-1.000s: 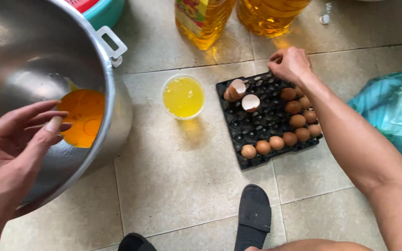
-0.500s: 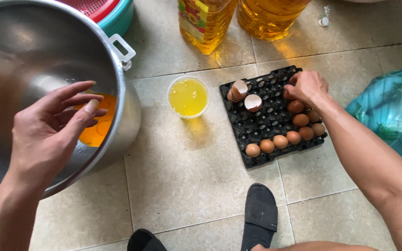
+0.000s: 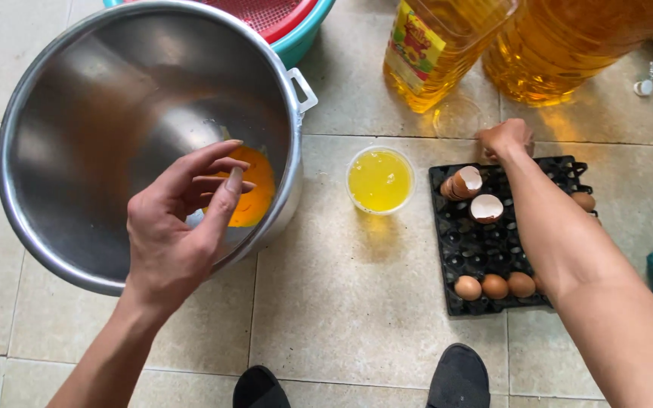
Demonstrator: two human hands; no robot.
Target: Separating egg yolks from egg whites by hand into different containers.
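Head view: two hands work over eggs on a tiled floor.
Nearest, the left hand (image 3: 179, 227) hangs loose and empty over the big steel pot (image 3: 54, 151) with yolks (image 3: 255, 189). Farther off, the right hand (image 3: 504, 140) is curled shut at the black egg tray (image 3: 493, 245); its hold is hidden.

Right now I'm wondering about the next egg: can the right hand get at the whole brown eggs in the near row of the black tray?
Probably yes. The right hand sits at the black egg tray's far edge, and the whole brown eggs lie uncovered beside that forearm, nothing over them; it would only need to draw back.
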